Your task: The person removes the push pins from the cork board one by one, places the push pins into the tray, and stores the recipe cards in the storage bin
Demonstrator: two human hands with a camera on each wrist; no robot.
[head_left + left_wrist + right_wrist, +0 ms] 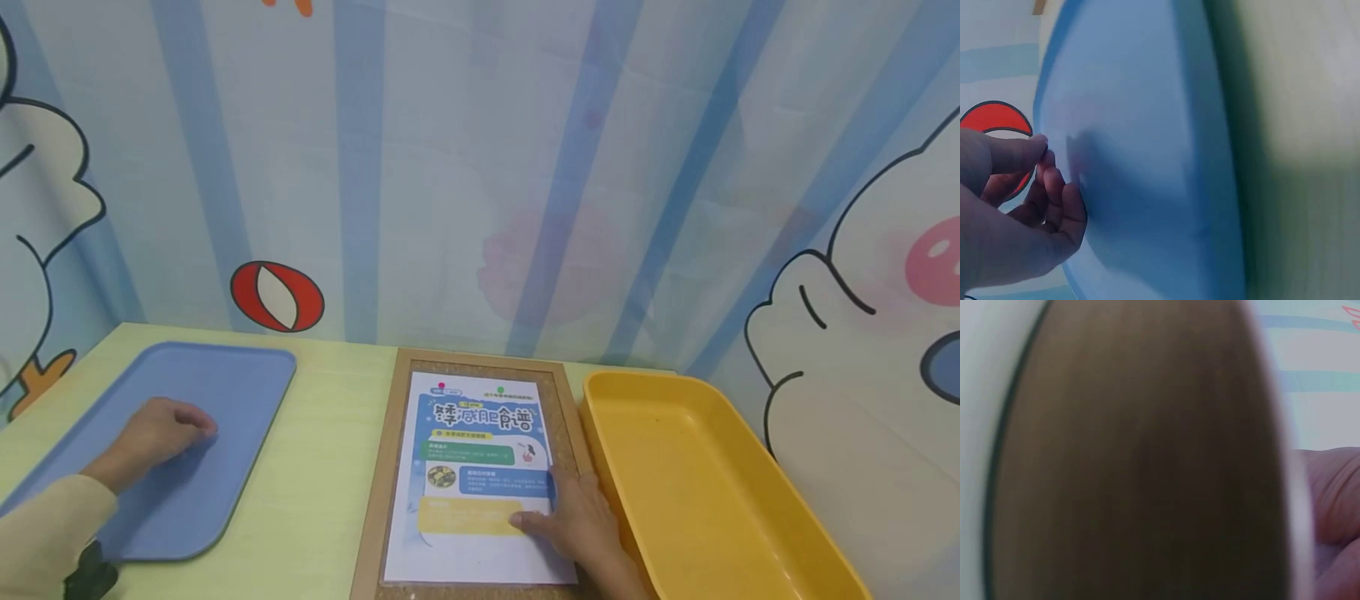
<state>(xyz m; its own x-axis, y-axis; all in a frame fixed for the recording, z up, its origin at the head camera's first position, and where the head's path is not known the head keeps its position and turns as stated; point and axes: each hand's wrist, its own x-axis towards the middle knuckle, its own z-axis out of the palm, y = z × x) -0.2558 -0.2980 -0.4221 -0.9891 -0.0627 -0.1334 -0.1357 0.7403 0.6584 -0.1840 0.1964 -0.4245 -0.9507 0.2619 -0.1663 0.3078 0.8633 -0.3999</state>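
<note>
My left hand (161,433) is over the blue tray (262,375), its fingers bent and the thumb tip meeting a fingertip in the left wrist view. Nothing can be made out between them. A printed paper sheet (465,558) with Chinese text lies on a wood-framed corkboard (378,467). Near the sheet's top edge are a red pushpin (442,385) and a green pushpin (501,389). My right hand (588,517) rests on the sheet's lower right edge and the board's frame, thumb spread over the paper. In the right wrist view, a blurred brown surface fills most of the picture.
A deep yellow bin (690,467) stands right beside the corkboard. The pale yellow table (330,467) shows between tray and board. Behind is a striped blue-and-white curtain (450,167) with cartoon figures.
</note>
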